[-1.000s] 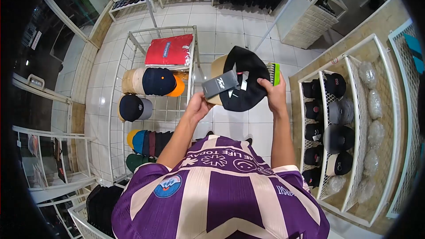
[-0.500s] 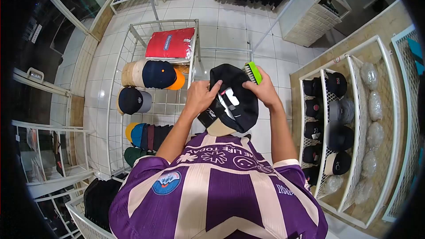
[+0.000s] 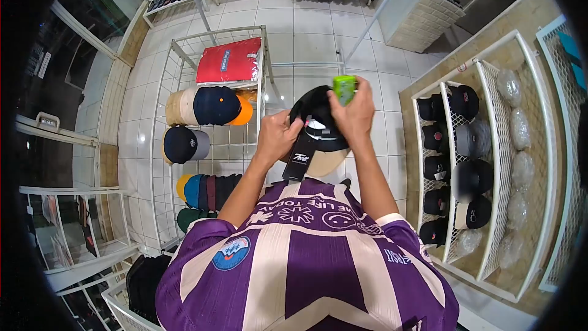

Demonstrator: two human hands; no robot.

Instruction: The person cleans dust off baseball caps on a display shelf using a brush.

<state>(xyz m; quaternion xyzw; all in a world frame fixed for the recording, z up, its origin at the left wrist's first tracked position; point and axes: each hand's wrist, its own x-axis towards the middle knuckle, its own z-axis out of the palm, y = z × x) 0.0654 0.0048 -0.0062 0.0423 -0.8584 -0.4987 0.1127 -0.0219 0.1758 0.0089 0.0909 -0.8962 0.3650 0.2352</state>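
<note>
My left grip [image 3: 277, 138] pinches the edge of the black cap [image 3: 312, 107], held in front of me, hang tag [image 3: 299, 159] dangling; my right grip [image 3: 355, 112] clasps the green brush [image 3: 344, 89] beside it. I judge the cap light and soft-crowned, best held by its stiffer tan brim [image 3: 329, 163].

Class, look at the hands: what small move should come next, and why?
Probably a light stroke of the brush over the cap: the right hand holds the brush beside it, the left hand grips the cap, and the tag hangs clear of the brush.
</note>
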